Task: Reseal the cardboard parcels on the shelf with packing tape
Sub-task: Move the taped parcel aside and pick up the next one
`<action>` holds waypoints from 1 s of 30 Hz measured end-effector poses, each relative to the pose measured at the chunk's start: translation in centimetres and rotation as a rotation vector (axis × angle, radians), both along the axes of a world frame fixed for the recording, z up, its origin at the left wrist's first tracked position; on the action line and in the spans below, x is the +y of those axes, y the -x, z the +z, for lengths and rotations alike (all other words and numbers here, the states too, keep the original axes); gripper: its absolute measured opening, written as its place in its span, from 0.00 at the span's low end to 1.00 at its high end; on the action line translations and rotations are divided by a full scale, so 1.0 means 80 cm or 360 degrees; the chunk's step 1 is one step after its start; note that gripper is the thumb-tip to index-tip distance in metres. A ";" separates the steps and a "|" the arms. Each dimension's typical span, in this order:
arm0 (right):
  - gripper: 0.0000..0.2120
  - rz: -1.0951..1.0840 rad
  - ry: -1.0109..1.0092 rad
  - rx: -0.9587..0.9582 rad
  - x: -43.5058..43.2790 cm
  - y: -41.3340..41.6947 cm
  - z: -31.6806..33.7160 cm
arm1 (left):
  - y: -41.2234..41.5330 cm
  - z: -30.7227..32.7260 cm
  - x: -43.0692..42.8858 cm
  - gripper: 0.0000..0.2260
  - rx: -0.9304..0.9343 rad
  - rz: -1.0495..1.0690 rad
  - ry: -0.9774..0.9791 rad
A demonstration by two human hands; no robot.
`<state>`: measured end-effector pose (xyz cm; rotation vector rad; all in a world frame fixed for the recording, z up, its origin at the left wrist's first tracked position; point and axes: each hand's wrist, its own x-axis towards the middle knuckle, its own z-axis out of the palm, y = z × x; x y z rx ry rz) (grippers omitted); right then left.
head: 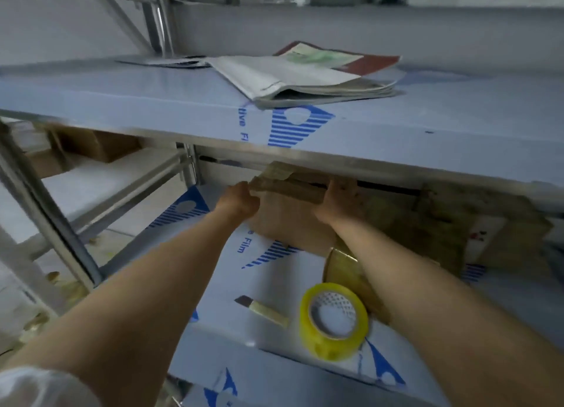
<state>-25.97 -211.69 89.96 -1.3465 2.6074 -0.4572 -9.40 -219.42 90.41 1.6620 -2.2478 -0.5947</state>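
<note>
Gripping parcel (287, 220) edges; upper shelf (183, 107) close above

upper shelf (152, 101): "tive Fi" | lower shelf (268, 287): "e Film"

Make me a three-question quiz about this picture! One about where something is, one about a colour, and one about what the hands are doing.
1. Where does the knife lie?
A. On the floor
B. On the shelf, left of the tape
C. On the top shelf

2. What colour is the tape?
A. Red
B. Black
C. Yellow

3. What are the left hand and right hand doing?
A. Both grip the box
B. Both hang free
C. One lifts the tape

Answers:
1 B: the knife lies flat on the shelf, just left of the roll.
2 C: the roll's band is bright yellow.
3 A: one hand grips each side of the box's top, and the tape lies untouched.
</note>
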 end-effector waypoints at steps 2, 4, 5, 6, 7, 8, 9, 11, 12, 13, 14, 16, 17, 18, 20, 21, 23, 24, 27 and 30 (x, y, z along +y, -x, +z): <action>0.39 -0.0152 -0.0044 -0.0058 -0.003 -0.015 -0.003 | -0.008 -0.004 -0.019 0.22 0.0082 -0.0071 -0.0088; 0.38 -0.0255 -0.0041 -0.0137 -0.006 -0.028 -0.004 | -0.018 -0.006 -0.037 0.24 0.0240 -0.0138 -0.0176; 0.37 -0.0279 -0.0040 -0.0167 -0.008 -0.034 -0.005 | -0.021 -0.006 -0.045 0.25 0.0320 -0.0150 -0.0222; 0.35 -0.0301 -0.0044 -0.0192 -0.008 -0.040 -0.005 | -0.025 -0.006 -0.053 0.26 0.0387 -0.0162 -0.0265; 0.33 -0.0327 -0.0053 -0.0215 -0.008 -0.046 -0.007 | -0.026 -0.007 -0.059 0.28 0.0431 -0.0172 -0.0317; 0.32 -0.0353 -0.0062 -0.0221 -0.006 -0.052 -0.007 | -0.028 -0.009 -0.064 0.30 0.0464 -0.0198 -0.0365; 0.31 -0.0369 -0.0061 -0.0219 -0.005 -0.058 -0.008 | -0.028 -0.010 -0.068 0.32 0.0499 -0.0229 -0.0414; 0.30 -0.0345 -0.0033 -0.0228 -0.002 -0.069 -0.009 | -0.030 -0.014 -0.074 0.32 0.0581 -0.0284 -0.0502; 0.28 -0.0317 -0.0006 -0.0229 0.000 -0.075 -0.009 | -0.030 -0.016 -0.076 0.32 0.0628 -0.0298 -0.0520; 0.25 -0.0296 0.0024 -0.0214 0.002 -0.081 -0.009 | -0.031 -0.017 -0.079 0.31 0.0666 -0.0289 -0.0535; 0.23 -0.0281 0.0053 -0.0191 0.005 -0.088 -0.009 | -0.032 -0.019 -0.082 0.29 0.0712 -0.0276 -0.0529; 0.24 -0.0265 0.0115 -0.0159 0.012 -0.101 -0.011 | -0.041 -0.021 -0.082 0.27 0.0824 -0.0214 -0.0550; 0.25 -0.0250 0.0141 -0.0149 0.015 -0.110 -0.012 | -0.050 -0.020 -0.078 0.26 0.0860 -0.0175 -0.0562; 0.26 -0.0231 0.0173 -0.0141 0.019 -0.119 -0.013 | -0.058 -0.022 -0.078 0.26 0.0868 -0.0158 -0.0541; 0.27 -0.0203 0.0246 -0.0161 0.026 -0.138 -0.013 | -0.080 -0.023 -0.072 0.28 0.0966 -0.0070 -0.0546; 0.26 -0.0192 0.0286 -0.0172 0.031 -0.149 -0.013 | -0.093 -0.023 -0.067 0.29 0.1022 -0.0029 -0.0560; 0.25 -0.0181 0.0329 -0.0175 0.043 -0.170 -0.011 | -0.118 -0.022 -0.055 0.27 0.1070 0.0011 -0.0534; 0.25 -0.0186 0.0347 -0.0172 0.050 -0.180 -0.010 | -0.130 -0.021 -0.046 0.23 0.1110 0.0026 -0.0488; 0.22 -0.0191 0.0492 -0.0158 0.075 -0.206 -0.005 | -0.168 -0.016 -0.010 0.10 0.1179 0.0132 -0.0366; 0.21 -0.0190 0.0780 -0.0229 0.105 -0.239 -0.003 | -0.212 -0.010 0.031 0.11 0.1268 0.0236 -0.0267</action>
